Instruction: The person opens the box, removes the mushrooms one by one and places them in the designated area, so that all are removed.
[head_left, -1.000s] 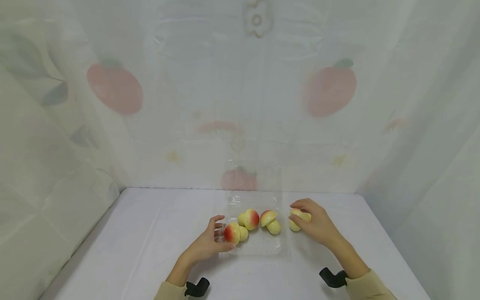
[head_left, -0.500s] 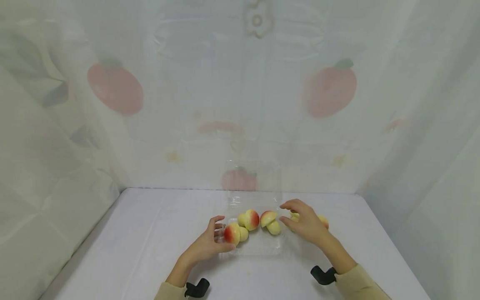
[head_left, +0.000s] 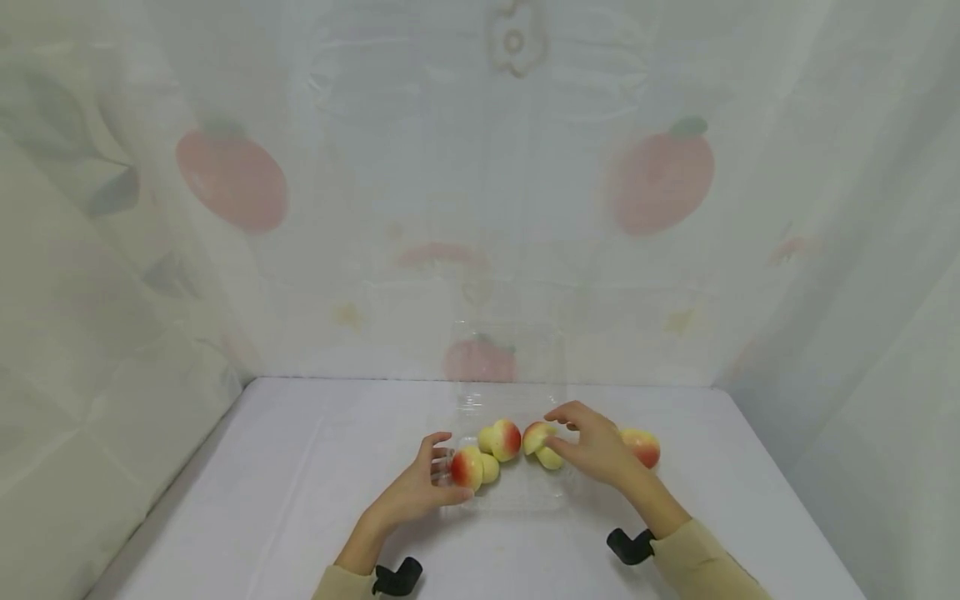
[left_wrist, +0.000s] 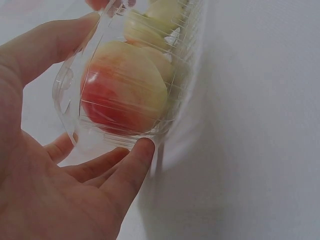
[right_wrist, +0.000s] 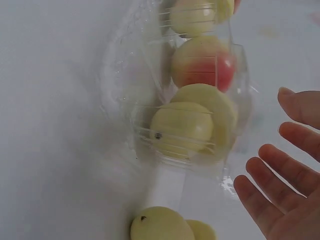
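Note:
A clear plastic box (head_left: 517, 498) stands on the table with its lid raised at the back. Inside lie three yellow-and-red toy mushrooms: one at the left (head_left: 467, 469), one in the middle (head_left: 507, 440) and one at the right (head_left: 537, 436). My left hand (head_left: 416, 490) grips the box's left end, thumb and fingers round its wall, as the left wrist view (left_wrist: 60, 100) confirms. My right hand (head_left: 596, 450) hovers by the box's right side, fingers apart and holding nothing. Beyond it, another toy mushroom (head_left: 641, 448) lies on the table, partly hidden by that hand.
A white cloth covers the table (head_left: 300, 467). Pale curtains printed with red fruit (head_left: 663, 183) enclose the back and both sides. The clear lid (head_left: 536, 354) stands up near the back curtain. Each wrist carries a black camera mount (head_left: 630, 546).
My right hand has moved left, from over the loose toy mushroom to the right side of the box. That mushroom's red cap is now uncovered. My left hand stays at the box.

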